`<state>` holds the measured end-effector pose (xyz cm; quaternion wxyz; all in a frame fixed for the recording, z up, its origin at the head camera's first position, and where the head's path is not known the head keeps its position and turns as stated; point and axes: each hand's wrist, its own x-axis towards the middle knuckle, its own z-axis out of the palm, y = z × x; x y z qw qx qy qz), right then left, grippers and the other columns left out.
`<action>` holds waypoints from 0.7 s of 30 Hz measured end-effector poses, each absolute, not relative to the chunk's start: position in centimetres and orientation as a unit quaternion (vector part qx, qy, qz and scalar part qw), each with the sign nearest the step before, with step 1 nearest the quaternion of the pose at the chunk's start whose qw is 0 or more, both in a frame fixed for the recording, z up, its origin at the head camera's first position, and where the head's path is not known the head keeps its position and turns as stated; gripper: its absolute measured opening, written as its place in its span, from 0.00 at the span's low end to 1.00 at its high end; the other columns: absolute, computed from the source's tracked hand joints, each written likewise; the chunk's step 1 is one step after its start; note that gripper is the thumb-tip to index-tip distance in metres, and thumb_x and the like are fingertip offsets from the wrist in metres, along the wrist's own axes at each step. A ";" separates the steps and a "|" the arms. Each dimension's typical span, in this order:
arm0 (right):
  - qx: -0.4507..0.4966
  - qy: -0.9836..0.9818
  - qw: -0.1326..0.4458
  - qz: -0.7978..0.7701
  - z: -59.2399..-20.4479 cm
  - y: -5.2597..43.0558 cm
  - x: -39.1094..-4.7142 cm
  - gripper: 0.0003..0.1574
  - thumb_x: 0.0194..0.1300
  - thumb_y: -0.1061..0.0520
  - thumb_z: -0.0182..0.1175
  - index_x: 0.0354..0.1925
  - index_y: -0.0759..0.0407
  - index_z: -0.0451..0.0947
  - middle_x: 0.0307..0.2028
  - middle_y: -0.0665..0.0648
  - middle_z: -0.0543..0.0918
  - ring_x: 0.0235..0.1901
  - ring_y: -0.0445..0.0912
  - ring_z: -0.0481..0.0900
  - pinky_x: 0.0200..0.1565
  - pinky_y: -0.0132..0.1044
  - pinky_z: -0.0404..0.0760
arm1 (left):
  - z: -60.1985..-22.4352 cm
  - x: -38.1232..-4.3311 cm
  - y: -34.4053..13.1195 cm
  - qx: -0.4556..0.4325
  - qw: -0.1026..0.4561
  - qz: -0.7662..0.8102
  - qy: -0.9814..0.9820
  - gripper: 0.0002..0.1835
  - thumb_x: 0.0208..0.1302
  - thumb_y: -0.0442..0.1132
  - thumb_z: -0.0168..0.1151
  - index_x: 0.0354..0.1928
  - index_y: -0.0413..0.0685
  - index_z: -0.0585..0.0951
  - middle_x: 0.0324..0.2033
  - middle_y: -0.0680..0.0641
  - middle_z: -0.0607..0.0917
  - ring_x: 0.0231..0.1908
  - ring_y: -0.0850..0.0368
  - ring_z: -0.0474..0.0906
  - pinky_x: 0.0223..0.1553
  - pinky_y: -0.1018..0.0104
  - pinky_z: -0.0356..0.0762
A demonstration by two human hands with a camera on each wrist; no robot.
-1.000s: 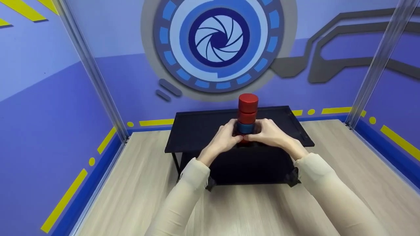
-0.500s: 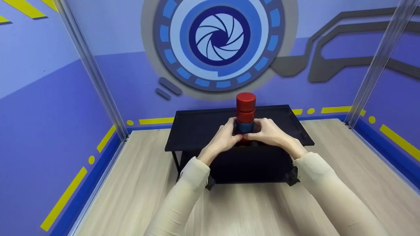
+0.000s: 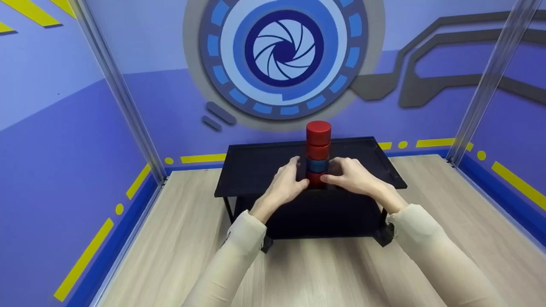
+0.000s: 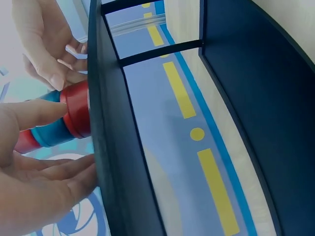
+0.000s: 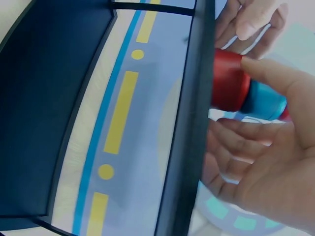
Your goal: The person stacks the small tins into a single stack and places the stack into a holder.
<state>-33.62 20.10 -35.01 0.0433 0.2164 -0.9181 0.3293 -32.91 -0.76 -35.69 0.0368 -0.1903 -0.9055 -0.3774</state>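
Observation:
A stack of red and blue cylinders stands upright near the front edge of the black two-tier rack [image 3: 260, 170]. Its top red cylinder [image 3: 318, 133] and another red one sit above a blue cylinder [image 3: 318, 165], with the bottom red cylinder [image 3: 315, 180] on the rack. My left hand [image 3: 283, 181] is just left of the stack, fingers spread and apart from it in the head view. On the other side, my right hand [image 3: 354, 175] has its thumb at the bottom red cylinder. In the right wrist view, a gap shows between its fingers [image 5: 236, 142] and the red cylinder [image 5: 229, 81].
Below the rack's top is a lower black shelf [image 3: 320, 217]. The rack stands on a wood-grain table [image 3: 183, 238]. Behind it rises a blue-purple printed wall [image 3: 162, 111], with metal posts [image 3: 117, 85] at the corners.
The stack has shifted slightly left and now stands still. Both hands have loosened from its base, the left hand drawing away to the left, and more of the bottom red cylinder shows.

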 end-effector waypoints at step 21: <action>0.263 -0.865 0.221 0.366 -36.5 22.2 -24.7 0.24 0.61 0.57 0.65 0.56 0.60 0.76 0.45 0.54 0.86 0.40 0.41 0.80 0.41 0.30 0.77 | -38.0 -24.7 -3.4 -0.257 0.202 -0.355 -0.876 0.30 0.67 0.49 0.59 0.66 0.41 0.69 0.63 0.43 0.75 0.65 0.49 0.69 0.66 0.52 0.66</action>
